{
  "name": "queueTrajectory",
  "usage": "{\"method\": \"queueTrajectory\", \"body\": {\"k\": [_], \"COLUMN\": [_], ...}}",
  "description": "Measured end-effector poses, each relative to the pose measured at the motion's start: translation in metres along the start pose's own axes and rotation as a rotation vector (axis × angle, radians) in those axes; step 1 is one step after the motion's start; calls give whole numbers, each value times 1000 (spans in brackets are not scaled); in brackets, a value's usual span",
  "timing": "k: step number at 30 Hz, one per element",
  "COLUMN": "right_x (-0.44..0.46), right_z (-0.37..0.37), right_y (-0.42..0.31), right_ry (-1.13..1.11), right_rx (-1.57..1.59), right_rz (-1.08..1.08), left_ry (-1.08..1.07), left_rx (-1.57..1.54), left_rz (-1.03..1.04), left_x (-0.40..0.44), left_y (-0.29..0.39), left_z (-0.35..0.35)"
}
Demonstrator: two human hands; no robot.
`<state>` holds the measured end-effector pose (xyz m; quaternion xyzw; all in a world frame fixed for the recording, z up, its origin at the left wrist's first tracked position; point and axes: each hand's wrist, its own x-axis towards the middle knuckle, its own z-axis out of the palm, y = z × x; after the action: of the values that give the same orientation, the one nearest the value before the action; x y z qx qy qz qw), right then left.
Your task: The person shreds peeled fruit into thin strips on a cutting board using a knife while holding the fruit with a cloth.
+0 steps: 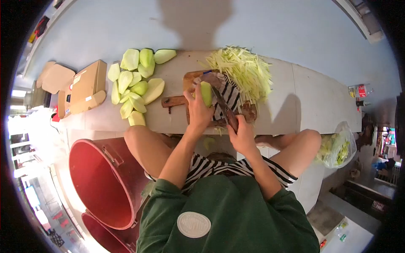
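Observation:
My left hand (199, 111) is closed around a peeled pale-green fruit piece (206, 93), holding it over a wooden cutting board (174, 101). In my right hand (243, 137) is a knife (228, 114), gripped by its handle, its dark blade slanting up to the left beside the piece. I cannot tell whether the blade touches it. A black-and-white striped cloth (231, 96) lies on the board under the blade. Just beyond, a heap of thin pale-green shreds (244, 71) covers the board's far right side. Several peeled fruit pieces (139, 87) lie in a group to the left.
An opened cardboard box (88, 86) stands at the ledge's left end. Two red bins (101, 181) are on the floor at my left. A clear plastic bag (344, 147) with green scraps hangs at the right, and a bottle (360, 90) lies beyond the right end.

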<state>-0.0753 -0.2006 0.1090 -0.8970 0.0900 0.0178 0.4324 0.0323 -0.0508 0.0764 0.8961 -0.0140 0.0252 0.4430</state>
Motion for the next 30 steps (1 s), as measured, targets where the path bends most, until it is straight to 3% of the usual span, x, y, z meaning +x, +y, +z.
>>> {"method": "queueTrajectory", "body": {"k": [2,7,9,13,14,16,17,19,25,27,30], "right_x": [-3,-5,-2,0,2,6,6,4,-14,-19,-18], "right_z": [1,6,6,8,8,6,6,4,-21,-35,-36], "right_y": [5,19,19,21,22,26,28,31,-3,-17,-17], "right_ry": [11,24,31,14,-13,-37,-82,-41,38,-108,-116], "right_rx": [23,1,-9,-19,-31,-45,-62,-63,-114,-178,-208], "right_rz": [16,13,15,-4,0,31,55,15,-45,-14,-2], "left_ry": [-83,-55,-179,-219,-238,-183,-203,-19,-60,-45,8], "left_rx": [38,-89,-441,-721,-719,-322,-324,-31,-54,-52,-103], "left_rz": [8,261,161,73,82,252,261,626,680,715,728], "left_x": [-13,-27,-23,-18,-19,-17,-15,-6,5,9,11], "left_y": [-1,-2,-17,-42,-45,-37,-39,-52,-76,-82,-87], "left_z": [14,5,7,18,20,17,18,27,41,43,50]}}
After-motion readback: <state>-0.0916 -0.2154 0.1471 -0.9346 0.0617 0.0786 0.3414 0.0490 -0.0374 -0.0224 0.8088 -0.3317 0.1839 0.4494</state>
